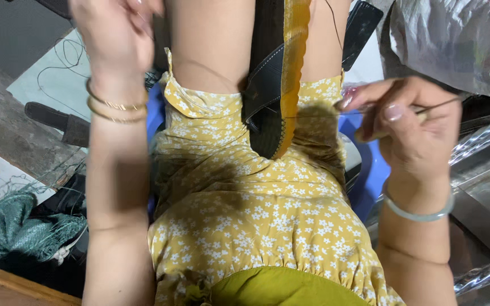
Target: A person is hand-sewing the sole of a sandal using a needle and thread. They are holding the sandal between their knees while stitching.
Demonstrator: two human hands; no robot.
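2 hands (409,122) pull thread (313,115) (taut) from shoe sole (276,85).

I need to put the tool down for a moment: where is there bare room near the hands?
Little is free. The pale mat left of the left hand is bare apart from loose thread. The lap below the shoe sole is open. Crowded: green netting lower left, plastic bag beside the right hand.

A bundle of green netting (12,229) lies at the lower left of the frame. A crumpled plastic bag (455,39) fills the upper right, a blue plastic stool (370,175) showing beneath the yellow floral dress (256,226) at centre.
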